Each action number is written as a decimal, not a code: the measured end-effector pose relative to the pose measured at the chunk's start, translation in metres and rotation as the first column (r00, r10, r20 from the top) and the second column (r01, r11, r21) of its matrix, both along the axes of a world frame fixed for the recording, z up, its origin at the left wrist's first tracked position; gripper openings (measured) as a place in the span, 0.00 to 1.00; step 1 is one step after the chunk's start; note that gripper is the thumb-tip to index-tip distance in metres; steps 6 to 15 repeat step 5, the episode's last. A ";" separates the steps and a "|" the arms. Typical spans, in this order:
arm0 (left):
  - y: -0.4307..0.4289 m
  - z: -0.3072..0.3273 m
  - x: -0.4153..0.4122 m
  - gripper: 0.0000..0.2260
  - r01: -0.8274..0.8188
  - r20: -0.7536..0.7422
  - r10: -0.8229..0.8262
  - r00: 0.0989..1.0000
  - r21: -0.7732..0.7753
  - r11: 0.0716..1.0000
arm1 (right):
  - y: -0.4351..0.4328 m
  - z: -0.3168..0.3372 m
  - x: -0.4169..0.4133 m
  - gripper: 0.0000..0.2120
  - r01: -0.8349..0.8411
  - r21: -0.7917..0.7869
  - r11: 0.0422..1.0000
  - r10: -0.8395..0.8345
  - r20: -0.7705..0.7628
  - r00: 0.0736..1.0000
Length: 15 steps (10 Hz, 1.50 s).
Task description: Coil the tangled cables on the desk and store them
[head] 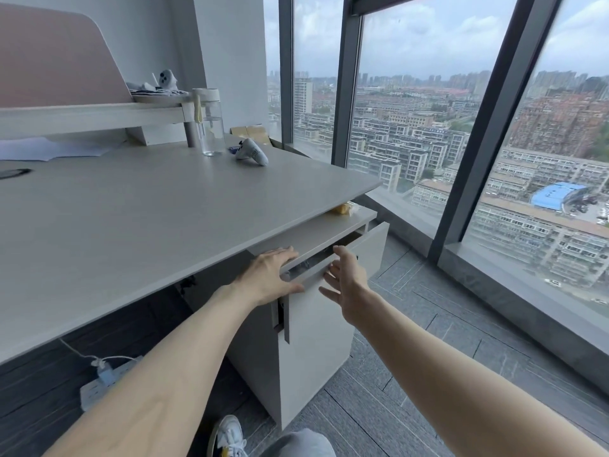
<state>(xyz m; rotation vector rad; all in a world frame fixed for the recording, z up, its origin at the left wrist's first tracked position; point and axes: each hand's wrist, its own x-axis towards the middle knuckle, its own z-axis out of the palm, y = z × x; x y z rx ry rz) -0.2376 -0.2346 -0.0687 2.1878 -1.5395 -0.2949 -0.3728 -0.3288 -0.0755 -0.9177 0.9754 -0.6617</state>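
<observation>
**A:** From the head camera, what do the hands do?

**B:** The left hand (267,275) is open and holds nothing. Its fingers (285,252) lie straight on the top board of the cabinet (313,357). Its thumb (291,286) presses on the upper edge of the drawer (370,247) front.

**A:** And the other one?

**B:** The right hand (347,282) is open too, with the fingers spread, just beside the same edge. I cannot tell whether the fingertips touch it.

**A:** Where are the cables?

**B:** The drawer stands a little open under the desk (148,219). In the gap there is something dark (304,266), and I cannot tell if it is the cables. At the far left of the desk lies a dark ring shape (13,173), too cut off to name.

**A:** How many of each thing?

**B:** There are two hands, one drawer and one clear bottle (211,127). There are two white controllers: one controller (252,153) on the desk near the bottle, and one controller (166,79) up on the shelf (92,117). On the floor lies one power strip (95,387) with one blue plug (105,374) and one white cord (79,352). One shoe (229,437) shows at the bottom edge.

**A:** Is there any writing?

**B:** A small blue item (234,148) just behind the desk controller is too blurred to read.
</observation>
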 end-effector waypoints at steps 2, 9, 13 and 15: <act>-0.004 -0.003 0.011 0.29 -0.012 -0.056 0.011 0.998 -0.022 1.000 | 0.009 -0.004 0.012 0.25 -0.098 0.034 0.995 0.096 0.056 0.994; -0.003 -0.003 0.014 0.27 0.036 -0.018 -0.038 0.999 -0.097 0.995 | 0.016 0.002 0.016 0.14 -0.119 0.001 0.993 0.117 0.203 0.972; -0.003 -0.003 0.014 0.27 0.036 -0.018 -0.038 0.999 -0.097 0.995 | 0.016 0.002 0.016 0.14 -0.119 0.001 0.993 0.117 0.203 0.972; -0.003 -0.003 0.014 0.27 0.036 -0.018 -0.038 0.999 -0.097 0.995 | 0.016 0.002 0.016 0.14 -0.119 0.001 0.993 0.117 0.203 0.972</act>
